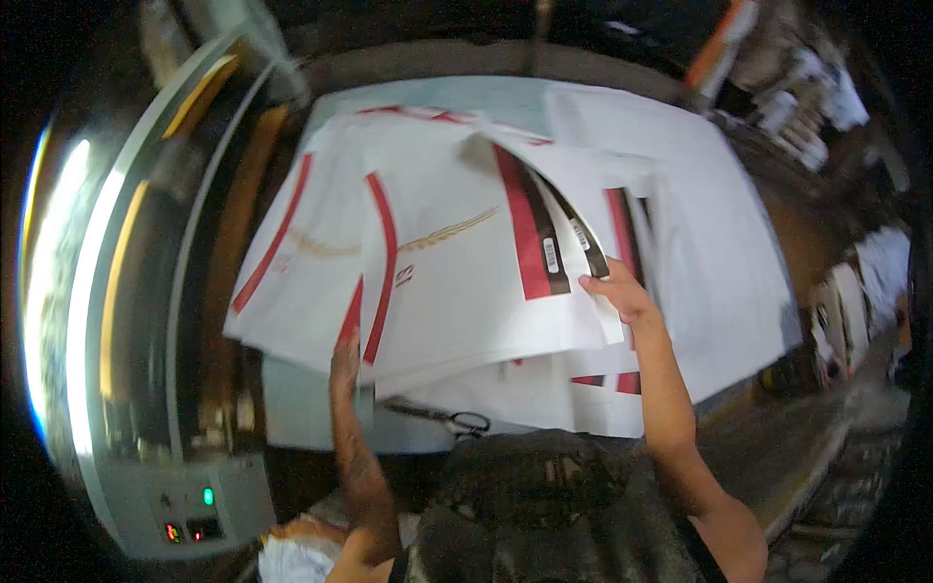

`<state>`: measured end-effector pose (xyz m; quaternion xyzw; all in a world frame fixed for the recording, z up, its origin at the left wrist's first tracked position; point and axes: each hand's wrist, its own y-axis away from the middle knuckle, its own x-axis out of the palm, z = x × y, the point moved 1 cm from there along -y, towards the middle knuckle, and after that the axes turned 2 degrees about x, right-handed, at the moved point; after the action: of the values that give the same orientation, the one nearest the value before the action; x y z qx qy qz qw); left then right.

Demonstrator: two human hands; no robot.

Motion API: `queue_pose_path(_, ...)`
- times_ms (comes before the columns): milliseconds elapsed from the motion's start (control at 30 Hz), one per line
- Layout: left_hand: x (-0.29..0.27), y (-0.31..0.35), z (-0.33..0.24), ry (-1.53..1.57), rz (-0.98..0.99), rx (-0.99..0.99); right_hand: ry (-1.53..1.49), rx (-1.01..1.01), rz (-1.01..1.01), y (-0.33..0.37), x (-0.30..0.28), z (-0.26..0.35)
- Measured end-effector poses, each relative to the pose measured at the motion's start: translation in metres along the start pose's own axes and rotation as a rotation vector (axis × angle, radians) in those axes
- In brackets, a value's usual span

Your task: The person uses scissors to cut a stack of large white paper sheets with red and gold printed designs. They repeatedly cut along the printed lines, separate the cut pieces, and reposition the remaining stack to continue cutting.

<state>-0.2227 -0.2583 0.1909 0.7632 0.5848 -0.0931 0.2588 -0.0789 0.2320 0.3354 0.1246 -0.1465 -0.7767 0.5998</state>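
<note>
White, with crimson and black trim, a broad printed sheet [447, 291] is lying across the centre of the frame, spreading over other pale sheets on a light blue-grey table [296, 413]. The person's right hand [625, 294], right of centre, is gripping the sheet's lower right edge, thumb on top and fingers going underneath, and that side is curving up off the layers below. A red-and-black band [533, 233] is running down near this lifted edge. The left hand [344, 361], left of centre and lower down, is resting at the sheets' near edge beside a red stripe; its fingers are blurring into the edge, so whether they are pinching or merely touching cannot be told. Dark-handled scissors [450, 419] are lying on the table at lower centre, just below the sheet's near edge. Another large white sheet [724, 253] is covering the table's right side. Along the left of the frame a long machine [102, 321] is standing beside the table, its control panel [185, 525] showing a green light [208, 497] at lower left.
</note>
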Motion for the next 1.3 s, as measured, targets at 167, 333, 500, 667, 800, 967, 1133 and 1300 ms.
queue_pose_path(167,0.095,0.017,-0.022,0.638,0.528,-0.306,0.004,-0.004,-0.234,0.067,-0.105,-0.049)
queue_pose_path(333,0.215,0.018,-0.039,0.632,0.518,-0.032,0.410,0.232,-0.409,0.097,-0.201,-0.126)
queue_pose_path(500,0.285,0.027,-0.073,0.071,0.169,0.280,0.584,0.151,-0.789,0.098,-0.260,-0.188)
queue_pose_path(667,0.309,0.040,-0.099,0.134,0.083,0.230,0.722,0.046,-0.643,0.081,-0.284,-0.212)
queue_pose_path(800,0.323,0.043,-0.094,-0.090,0.029,0.121,0.712,-0.020,-0.568,0.074,-0.288,-0.203)
queue_pose_path(967,0.327,0.039,-0.079,0.043,-0.086,0.235,0.736,-0.091,-0.722,0.065,-0.270,-0.188)
queue_pose_path(1133,0.316,0.025,-0.079,-0.053,-0.152,0.250,0.679,-0.143,-0.758,0.061,-0.257,-0.190)
queue_pose_path(1300,0.324,0.022,-0.078,-0.626,-0.114,0.242,0.698,-0.208,-0.719,0.054,-0.257,-0.203)
